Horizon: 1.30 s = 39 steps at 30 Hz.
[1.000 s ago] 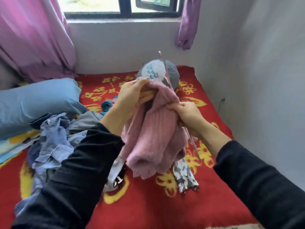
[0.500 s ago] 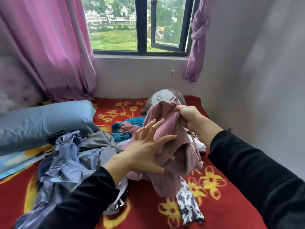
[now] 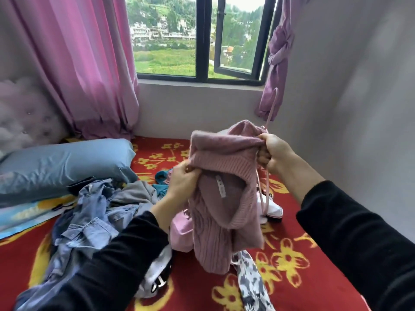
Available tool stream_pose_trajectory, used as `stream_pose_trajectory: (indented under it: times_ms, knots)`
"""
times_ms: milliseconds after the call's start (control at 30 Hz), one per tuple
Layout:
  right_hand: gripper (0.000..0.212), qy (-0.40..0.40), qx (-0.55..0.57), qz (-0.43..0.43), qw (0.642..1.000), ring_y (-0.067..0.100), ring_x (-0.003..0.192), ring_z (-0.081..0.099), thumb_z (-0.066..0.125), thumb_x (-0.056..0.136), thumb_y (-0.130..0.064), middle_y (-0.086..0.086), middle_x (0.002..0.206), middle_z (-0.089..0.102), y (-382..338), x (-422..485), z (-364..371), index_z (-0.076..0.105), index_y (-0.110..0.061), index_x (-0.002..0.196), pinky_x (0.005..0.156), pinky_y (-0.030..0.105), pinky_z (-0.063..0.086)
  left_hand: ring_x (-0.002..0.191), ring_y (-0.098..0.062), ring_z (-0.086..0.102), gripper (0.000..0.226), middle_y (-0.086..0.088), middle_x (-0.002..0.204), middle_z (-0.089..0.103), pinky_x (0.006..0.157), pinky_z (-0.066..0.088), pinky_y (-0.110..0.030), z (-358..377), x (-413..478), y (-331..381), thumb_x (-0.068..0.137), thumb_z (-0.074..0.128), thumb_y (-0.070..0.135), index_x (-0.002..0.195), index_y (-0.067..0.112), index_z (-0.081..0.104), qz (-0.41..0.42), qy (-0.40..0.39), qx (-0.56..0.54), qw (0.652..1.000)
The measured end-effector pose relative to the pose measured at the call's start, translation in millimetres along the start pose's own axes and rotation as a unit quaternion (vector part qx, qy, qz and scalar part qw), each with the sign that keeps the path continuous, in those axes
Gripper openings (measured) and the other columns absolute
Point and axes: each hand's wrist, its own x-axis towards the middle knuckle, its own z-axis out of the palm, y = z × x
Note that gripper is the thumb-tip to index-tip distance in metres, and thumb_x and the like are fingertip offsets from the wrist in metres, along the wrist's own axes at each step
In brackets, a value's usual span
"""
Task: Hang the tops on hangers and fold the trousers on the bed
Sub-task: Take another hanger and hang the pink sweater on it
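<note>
The person is holding a pink knitted sweater (image 3: pixel 221 198) in the air above the red bed (image 3: pixel 202 277). The left hand (image 3: pixel 183 181) is pinching the ribbed edge of the sweater with its fingers closed. The right hand (image 3: pixel 272 152) is gripping tightly the top of the sweater together with a thin pink hanger (image 3: pixel 270 108), whose hook is rising above the fist. A pile of denim clothes (image 3: pixel 89 221) is lying on the bed at the left, beside a blue pillow (image 3: pixel 65 162).
</note>
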Motion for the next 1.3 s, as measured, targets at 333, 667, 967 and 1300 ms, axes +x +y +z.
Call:
stream_pose_trajectory:
  times_ms: [333,667,967,1300]
  knots:
    - [0.027,-0.106,-0.058,0.059,0.991,0.003,0.027,0.021,0.051,0.081,0.012,-0.003,0.048,0.027,37.9,-13.8,-27.9,0.054,-0.007,0.1,0.027,0.013,0.014,0.074,-0.018,0.056,0.014,-0.003,0.079,0.061,0.072,0.053,-0.044,-3.3,35.1,56.6,0.094,0.057,0.011,0.085,0.015,0.067,0.083,-0.198,0.186,0.959]
    - [0.033,-0.307,-0.106,0.07,0.943,0.003,0.03,0.021,0.038,0.076,0.019,-0.002,0.047,0.033,59.0,-20.7,18.4,0.047,-0.013,0.074,0.031,0.011,0.016,0.082,-0.015,0.057,0.016,-0.002,0.086,0.061,0.08,0.051,-0.045,-17.6,28.1,81.8,0.097,0.054,0.017,0.099,0.005,0.064,0.101,-0.317,0.134,0.934]
    - [0.023,-0.193,-0.09,-0.115,0.97,0.008,0.03,0.022,0.073,0.069,-0.005,-0.004,0.04,0.034,10.4,-20.5,57.6,0.051,-0.013,0.066,0.032,0.013,0.019,0.083,-0.021,0.066,0.035,0.0,0.091,0.07,0.081,0.055,-0.045,-64.2,19.4,31.0,0.063,0.072,0.036,0.097,0.029,0.064,0.036,-0.104,0.223,0.968]
    - [0.031,-0.189,0.006,-0.25,0.95,0.007,0.03,0.027,0.068,0.078,-0.005,-0.008,0.042,0.038,-74.0,-29.6,37.5,0.053,-0.023,0.056,0.031,0.013,0.024,0.067,-0.019,0.066,0.026,-0.006,0.078,0.067,0.054,0.058,-0.033,-67.1,85.5,137.2,0.088,0.042,0.007,0.104,0.01,0.063,-0.046,0.063,-0.134,0.988]
